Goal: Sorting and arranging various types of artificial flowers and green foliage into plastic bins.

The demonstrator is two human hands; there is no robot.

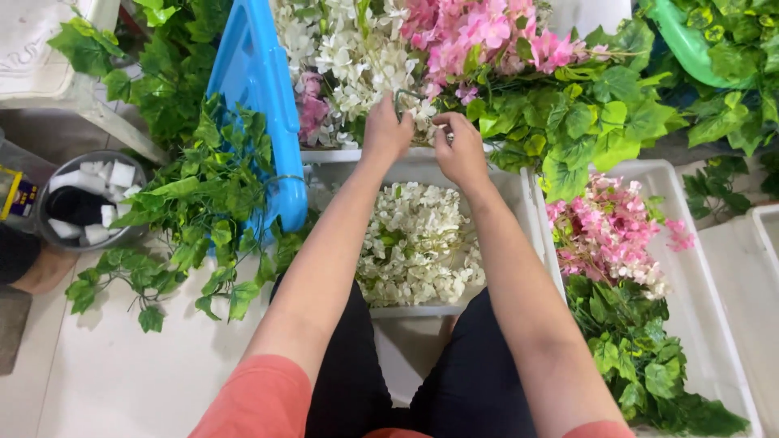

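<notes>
Two bare hands meet above the far rim of a white rectangular plastic tray [519,191] that lies between the person's knees. The left hand [386,130] is closed with its fingers curled round a thin grey-green wire stem [403,97] that arches up out of the white artificial blossom sprays [357,57] heaped beyond the tray. The right hand [461,148], just beside it, has its fingertips pinched together at a small piece near the same stem; what exactly they pinch is too small to tell. Inside the tray lies a pile of loose cream-white fabric flowers [418,243], directly below both forearms. Beyond the hands, pink artificial blossom sprays [479,32] lean against broad green plastic leaves [600,122]. On the left a blue plastic crate [260,81] stands tilted, with a trailing green leaf garland [203,203] draped over and beside it. Farther left a round grey bucket [57,174] holds white foam blocks [109,174]. On the right a second white plastic tray [698,243] holds pink flowers and more green foliage.
</notes>
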